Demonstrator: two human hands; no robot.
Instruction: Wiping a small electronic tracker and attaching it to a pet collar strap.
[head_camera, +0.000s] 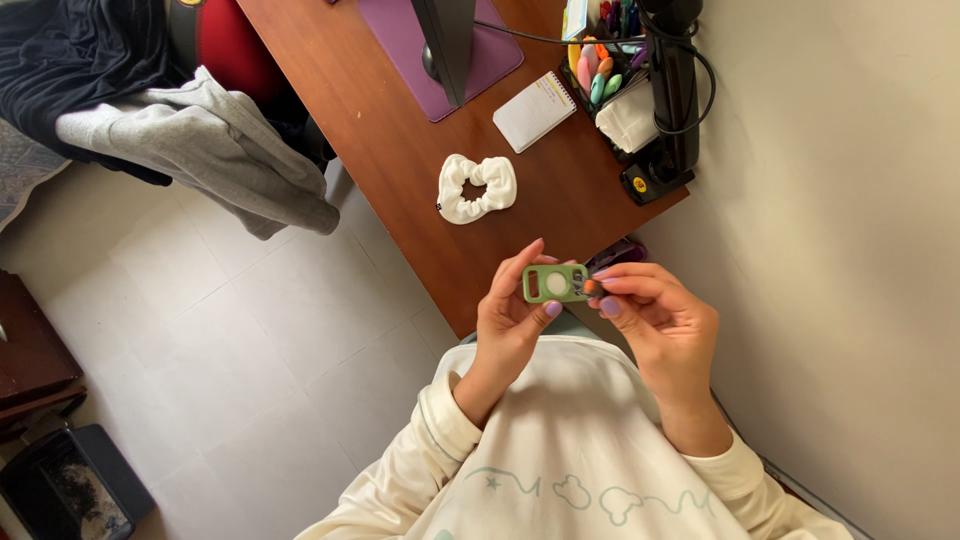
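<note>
— What is held in the hands?

— A small green holder (556, 284), flat and rounded, with a pale round disc set in its middle, is gripped in the left hand (512, 322); the thumb is pressed under its lower edge and the fingers are curled behind it. It is held in the air just off the near edge of the tabletop (400, 170), above the lap.

— And the right hand?

— The right hand (660, 320) is closed at the holder's right end — its fingertips (608, 306) are pinched there, though whether something small is caught between them cannot be told, since that spot is partly hidden.

— What is seen around it?

— A white scrunchie (477, 187) is laid on the brown tabletop, well apart from the hands. Farther back a small spiral notepad (535, 111) is set beside a purple mat (400, 40), and an organiser of coloured pens (600, 70) is placed near the wall. Grey and dark clothes (190, 135) are draped over a red chair — left of the tabletop, above the tiled floor (230, 350).
</note>
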